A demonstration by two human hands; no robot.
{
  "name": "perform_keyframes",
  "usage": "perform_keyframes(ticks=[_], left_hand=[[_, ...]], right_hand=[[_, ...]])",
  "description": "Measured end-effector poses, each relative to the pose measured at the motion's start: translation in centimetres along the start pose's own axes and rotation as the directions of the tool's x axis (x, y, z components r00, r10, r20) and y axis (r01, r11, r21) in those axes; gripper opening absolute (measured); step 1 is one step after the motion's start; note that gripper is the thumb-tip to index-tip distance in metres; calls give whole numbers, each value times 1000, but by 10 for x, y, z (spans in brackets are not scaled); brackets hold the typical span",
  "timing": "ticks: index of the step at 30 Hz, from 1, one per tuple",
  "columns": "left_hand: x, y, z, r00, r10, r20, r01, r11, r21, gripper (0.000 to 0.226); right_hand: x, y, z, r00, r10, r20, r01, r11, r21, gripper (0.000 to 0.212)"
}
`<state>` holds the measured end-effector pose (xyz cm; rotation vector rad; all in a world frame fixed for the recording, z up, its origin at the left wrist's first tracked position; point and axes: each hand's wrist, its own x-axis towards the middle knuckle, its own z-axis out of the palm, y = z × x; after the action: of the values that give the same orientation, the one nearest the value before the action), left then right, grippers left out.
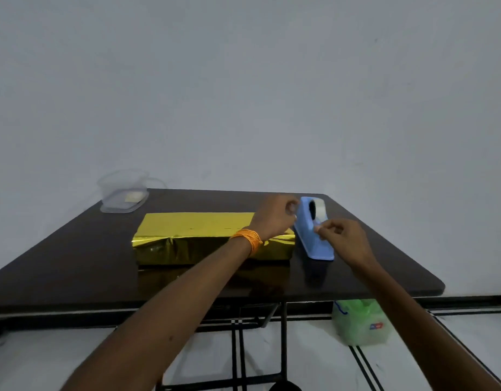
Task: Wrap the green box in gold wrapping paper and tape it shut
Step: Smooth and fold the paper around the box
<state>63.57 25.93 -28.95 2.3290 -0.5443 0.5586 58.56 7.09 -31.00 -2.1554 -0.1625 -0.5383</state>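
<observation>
The box, fully covered in gold wrapping paper (198, 235), lies flat on the dark table (74, 266); no green shows. A blue tape dispenser (314, 235) with a white roll stands just right of it. My left hand (274, 215), with orange threads on its wrist, reaches over the box's right end and pinches something small next to the dispenser's left side. My right hand (339, 235) sits at the dispenser's right side, and its fingertips pinch a bit of tape near the cutter. The tape itself is hard to make out.
A clear plastic container (124, 193) stands at the table's back left corner. A green plastic bag (359, 323) sits on the tiled floor under the table's right side. The table's black metal legs (238, 348) show below. A plain wall rises behind.
</observation>
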Motion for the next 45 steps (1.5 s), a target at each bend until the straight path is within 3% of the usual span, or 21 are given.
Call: perform_keyframes(ticks=[5, 9, 12, 18, 25, 39, 45], left_hand=[[-28, -59, -88, 986, -144, -79, 146, 989, 13, 16], [-56, -99, -125, 972, -225, -74, 228, 973, 33, 12], [-67, -112, -133, 973, -229, -15, 229, 971, 67, 11], [-75, -111, -132, 988, -149, 37, 143, 981, 128, 19], [-78, -114, -135, 973, -207, 100, 202, 978, 56, 27], [-76, -116, -137, 965, -228, 129, 226, 974, 34, 27], [-77, -116, -137, 965, -226, 133, 223, 974, 40, 26]], right_hand=[[16, -50, 31, 941, -134, 311, 78, 980, 185, 15], [28, -93, 56, 872, -250, 421, 158, 958, 241, 17], [40, -115, 71, 797, -277, 537, 172, 956, 238, 44], [56, -124, 92, 771, -249, 587, 129, 962, 239, 36], [60, -121, 107, 685, -153, 713, 90, 988, 126, 47], [69, -135, 134, 576, -96, 812, 228, 973, -46, 55], [73, -138, 144, 566, -49, 823, 349, 919, -185, 66]])
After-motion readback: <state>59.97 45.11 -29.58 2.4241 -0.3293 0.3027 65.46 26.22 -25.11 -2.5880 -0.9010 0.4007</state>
